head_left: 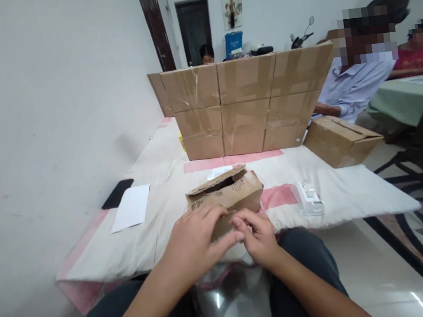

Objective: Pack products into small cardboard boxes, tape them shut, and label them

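Lettering in dark print runs along the near side of the small cardboard box [223,193], too blurred and too covered by fingers to read. The box is brown and creased, its top flap lifted at the far edge. It lies on the cloth-covered counter [353,194], just ahead of the person's lap.

The left hand [194,242] lies on its near face with the grip apart and the fingers stretched flat. The right hand [257,235] curls at the box's near corner, touching the left fingertips; whether its grip pinches anything cannot be told.

At 3 o'clock from the box sits a white plastic device [307,198], at 9 o'clock a blank white sheet [131,207] and a black phone [117,193]. At 12 o'clock a wall of taped cartons [247,103] hides most of a person behind it.
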Demonstrator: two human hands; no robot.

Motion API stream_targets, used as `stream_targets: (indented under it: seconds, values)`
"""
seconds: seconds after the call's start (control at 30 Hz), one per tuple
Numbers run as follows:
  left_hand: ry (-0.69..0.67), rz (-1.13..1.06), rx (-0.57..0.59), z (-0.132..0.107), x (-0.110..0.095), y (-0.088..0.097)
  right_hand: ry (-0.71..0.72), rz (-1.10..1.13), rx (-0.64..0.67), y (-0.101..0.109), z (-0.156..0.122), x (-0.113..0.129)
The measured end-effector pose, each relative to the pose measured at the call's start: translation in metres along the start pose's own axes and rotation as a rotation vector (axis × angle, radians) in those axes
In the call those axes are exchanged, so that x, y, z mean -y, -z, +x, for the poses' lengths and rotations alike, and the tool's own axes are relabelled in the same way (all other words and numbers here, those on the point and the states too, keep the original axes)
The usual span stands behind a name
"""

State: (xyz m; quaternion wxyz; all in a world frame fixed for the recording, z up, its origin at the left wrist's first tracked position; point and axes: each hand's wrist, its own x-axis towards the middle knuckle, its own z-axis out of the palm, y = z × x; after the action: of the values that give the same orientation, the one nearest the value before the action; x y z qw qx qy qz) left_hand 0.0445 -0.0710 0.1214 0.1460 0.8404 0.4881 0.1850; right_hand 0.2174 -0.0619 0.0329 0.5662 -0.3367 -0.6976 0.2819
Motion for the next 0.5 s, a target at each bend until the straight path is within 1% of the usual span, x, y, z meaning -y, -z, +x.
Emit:
stream_targets:
  seconds: [0.03, 0.1, 0.2, 0.27, 0.37, 0.43, 0.5]
  values:
    - [-0.022, -0.051, -0.057, 0.0, 0.004, -0.002, 0.019, -0.026, 0.022, -0.002, 0.002, 0.001]
    - [-0.108, -0.154, -0.161, 0.001, 0.009, -0.004, 0.025, -0.062, 0.052, -0.007, 0.003, 0.005]
    - [-0.227, -0.291, -0.273, 0.001, 0.013, -0.005, -0.043, -0.095, 0.036, -0.012, 0.003, 0.017]
    - [-0.235, -0.389, -0.352, -0.003, 0.015, -0.006, -0.151, -0.052, 0.023, -0.014, 0.004, 0.032]
    - [-0.229, -0.513, -0.478, -0.012, 0.019, -0.006, -0.386, 0.089, 0.056, -0.019, 0.005, 0.062]
    - [-0.26, -0.518, -0.537, -0.018, 0.024, -0.005, -0.462, 0.08, 0.068, -0.024, 0.005, 0.077]
    - [-0.291, -0.476, -0.584, -0.023, 0.029, -0.004, -0.494, 0.03, 0.036, -0.029, 0.006, 0.081]
